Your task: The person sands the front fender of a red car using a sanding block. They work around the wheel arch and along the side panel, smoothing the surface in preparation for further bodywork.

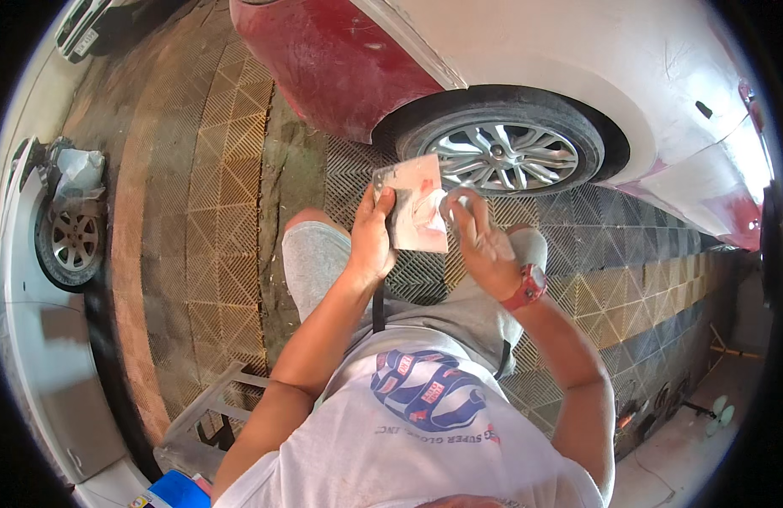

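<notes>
The pale board point(415, 230) is just off the picture's centre toward twelve o'clock, its face smeared with white and reddish matter. The left hand point(373, 235) grips its nine o'clock edge, thumb laid over the front, presumably to steady it while leaving most of the surface free. At its three o'clock edge, the right hand point(483, 235) has bent, whitened fingers; blur means I cannot tell whether they pinch anything. The board sits above parted knees, probably for easy reach by both hands, with the car wheel point(497, 152) beyond toward one o'clock.
</notes>
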The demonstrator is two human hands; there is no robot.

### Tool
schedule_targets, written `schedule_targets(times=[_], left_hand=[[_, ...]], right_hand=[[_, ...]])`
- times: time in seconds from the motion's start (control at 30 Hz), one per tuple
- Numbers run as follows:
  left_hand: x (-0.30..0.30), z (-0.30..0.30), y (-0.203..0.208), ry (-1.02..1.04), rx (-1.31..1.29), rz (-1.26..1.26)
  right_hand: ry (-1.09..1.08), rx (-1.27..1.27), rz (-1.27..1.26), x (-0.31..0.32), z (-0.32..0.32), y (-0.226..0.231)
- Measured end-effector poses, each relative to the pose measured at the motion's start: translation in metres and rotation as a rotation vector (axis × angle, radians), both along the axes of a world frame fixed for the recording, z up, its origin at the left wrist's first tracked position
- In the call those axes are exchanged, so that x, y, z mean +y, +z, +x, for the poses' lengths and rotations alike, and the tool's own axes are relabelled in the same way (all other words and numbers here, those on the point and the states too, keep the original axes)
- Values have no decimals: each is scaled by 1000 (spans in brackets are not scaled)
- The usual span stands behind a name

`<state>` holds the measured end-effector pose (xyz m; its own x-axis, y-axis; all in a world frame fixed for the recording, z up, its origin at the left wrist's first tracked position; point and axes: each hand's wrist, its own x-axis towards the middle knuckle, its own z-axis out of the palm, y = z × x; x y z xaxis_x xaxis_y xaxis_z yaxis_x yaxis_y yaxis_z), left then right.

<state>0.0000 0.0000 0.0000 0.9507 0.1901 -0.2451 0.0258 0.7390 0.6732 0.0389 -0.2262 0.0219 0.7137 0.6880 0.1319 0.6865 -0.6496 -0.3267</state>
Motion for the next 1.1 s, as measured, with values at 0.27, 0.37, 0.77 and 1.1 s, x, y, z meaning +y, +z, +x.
schedule_targets(times=[0.27,0.37,0.77,1.1], left_hand=[[2,-19,-32,-131,105,-45],[-1,-13,-34,104,142,122],[8,-14,-24,-57,-98,444],[10,-9,-33,127,9,577]], right_hand=[[-606,1229,1386,11,2,11],[-310,827,1080,23,-18,34],[-175,-32,82,-16,-2,32],[151,-58,-77,17,-44,30]])
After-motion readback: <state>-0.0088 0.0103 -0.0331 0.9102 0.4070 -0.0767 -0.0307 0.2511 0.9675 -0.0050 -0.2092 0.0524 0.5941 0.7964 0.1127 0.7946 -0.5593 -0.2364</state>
